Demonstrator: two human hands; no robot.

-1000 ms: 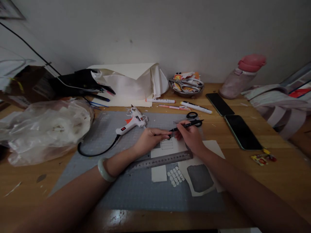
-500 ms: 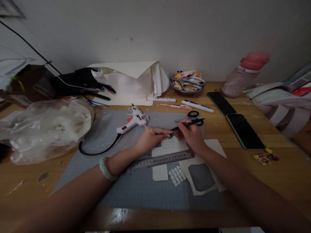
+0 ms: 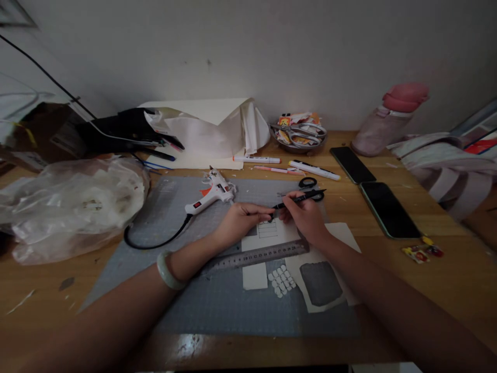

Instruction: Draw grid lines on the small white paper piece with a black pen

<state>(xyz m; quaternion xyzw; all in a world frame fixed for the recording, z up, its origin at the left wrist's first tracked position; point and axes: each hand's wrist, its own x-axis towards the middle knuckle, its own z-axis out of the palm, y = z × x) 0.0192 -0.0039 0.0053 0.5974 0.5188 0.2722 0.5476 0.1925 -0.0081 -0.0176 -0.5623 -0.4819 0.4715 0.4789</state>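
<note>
Your right hand: fingers clamped on black pen. Your left hand: beside pen's end, above lined paper; can't tell whether fingers grip anything.

On the right of the wooden table before me, I see a pink-lidded bottle standing near the wall. Closer to me lie two dark-screened phones, the farther one just beside the nearer one, with small red and yellow trinkets by its near corner. Past the table's right edge I make out a pale bag with broad straps. Straight ahead, a bowl holds silver-handled scissors and colourful packets. On my left sits a crumpled clear plastic bag, a brown box behind it.
</note>
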